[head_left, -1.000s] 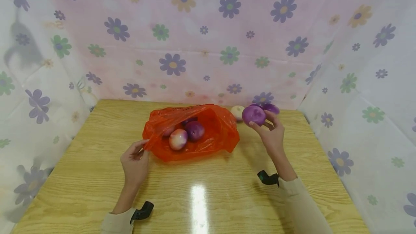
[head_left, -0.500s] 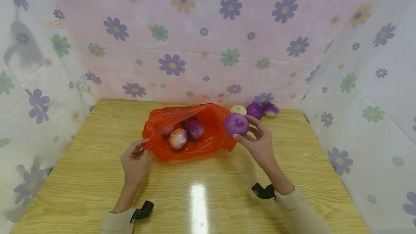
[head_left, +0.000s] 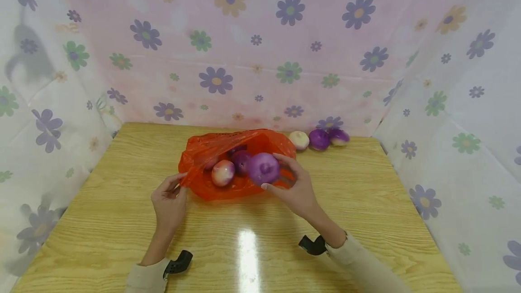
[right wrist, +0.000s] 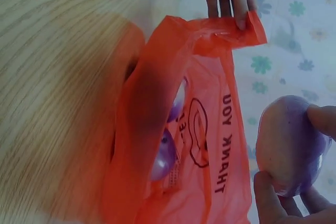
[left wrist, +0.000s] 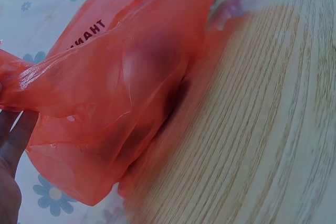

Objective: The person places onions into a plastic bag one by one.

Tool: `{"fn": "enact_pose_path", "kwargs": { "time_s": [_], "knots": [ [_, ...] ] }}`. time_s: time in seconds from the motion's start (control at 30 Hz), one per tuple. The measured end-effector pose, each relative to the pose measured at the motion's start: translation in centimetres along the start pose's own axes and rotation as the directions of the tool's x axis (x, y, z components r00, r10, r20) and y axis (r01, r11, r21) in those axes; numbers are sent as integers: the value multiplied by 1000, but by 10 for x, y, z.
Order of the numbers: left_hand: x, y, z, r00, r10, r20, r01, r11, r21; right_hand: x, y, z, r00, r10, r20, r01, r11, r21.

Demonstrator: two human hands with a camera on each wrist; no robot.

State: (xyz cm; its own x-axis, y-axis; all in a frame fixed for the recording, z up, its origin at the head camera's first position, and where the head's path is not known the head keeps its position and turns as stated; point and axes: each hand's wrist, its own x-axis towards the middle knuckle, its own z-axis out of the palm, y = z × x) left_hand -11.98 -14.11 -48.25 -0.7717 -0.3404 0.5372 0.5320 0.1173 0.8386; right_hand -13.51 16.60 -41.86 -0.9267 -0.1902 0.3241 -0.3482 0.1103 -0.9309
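Observation:
A red plastic bag [head_left: 260,189] lies on its side with its mouth toward me. Several purple-and-white turnips [head_left: 223,173] sit inside it. My left hand [head_left: 168,202] pinches the left edge of the bag's mouth; in the left wrist view its fingers [left wrist: 18,135] show beside the red film [left wrist: 105,98]. A purple turnip [head_left: 263,169] is held between the thumb and fingers of my right hand [head_left: 299,191], in front of the bag's opening. The right wrist view shows this turnip [right wrist: 289,145] pale on one side, with the bag's printed wall [right wrist: 210,129] behind.
Three more turnips stand in a row at the back right: a whitish one [head_left: 299,140], a purple one [head_left: 319,139] and a purple-and-white one [head_left: 339,137]. A flowered cloth [head_left: 260,58] rises behind the wooden table [head_left: 366,202] and on both sides.
My right hand has carried the purple turnip leftward and nearer to me, from the back-right row to the bag's mouth. The left hand and the bag have hardly moved.

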Motion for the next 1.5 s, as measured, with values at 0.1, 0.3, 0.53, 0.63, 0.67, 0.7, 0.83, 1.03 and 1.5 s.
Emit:
{"fn": "enact_pose_path", "kwargs": {
  "time_s": [0.1, 0.3, 0.53, 0.63, 0.67, 0.7, 0.83, 1.03, 1.5],
  "knots": [
    [0, 0, 0, 1000, 1, -3, -1, 1000, -5, 4, 0, 7, 997, 56, 50, -56, 998, -2],
    [0, 0, 1, 1000, -7, -7, 7, 1000, -2, 18, -1, 17, 982, 137, 128, -130, 990, -58],
    [-1, -1, 1, 1000, -15, -9, 15, 1000, 0, 39, 2, 28, 951, 239, 198, -208, 964, -167],
    [-1, -1, 1, 1000, -22, -7, 22, 1000, -2, 48, 6, 33, 942, 265, 206, -217, 950, -226],
    [-1, -1, 1, 1000, -24, -6, 24, 1000, -2, 50, 7, 34, 940, 269, 208, -218, 947, -237],
    [-2, -1, 1, 1000, -24, -6, 24, 1000, 0, 53, 7, 36, 938, 275, 210, -222, 944, -242],
    [-2, -2, 1, 1000, -24, -7, 24, 1000, 8, 62, 13, 42, 926, 312, 211, -260, 935, -242],
    [-2, -3, 1, 1000, -26, -6, 26, 1000, 7, 74, 23, 52, 910, 355, 213, -319, 930, -183],
    [-2, 0, 1, 1000, -9, 7, 9, 1000, -1, 95, 33, 62, 915, 355, 191, -332, 932, -144]
  ]
}}
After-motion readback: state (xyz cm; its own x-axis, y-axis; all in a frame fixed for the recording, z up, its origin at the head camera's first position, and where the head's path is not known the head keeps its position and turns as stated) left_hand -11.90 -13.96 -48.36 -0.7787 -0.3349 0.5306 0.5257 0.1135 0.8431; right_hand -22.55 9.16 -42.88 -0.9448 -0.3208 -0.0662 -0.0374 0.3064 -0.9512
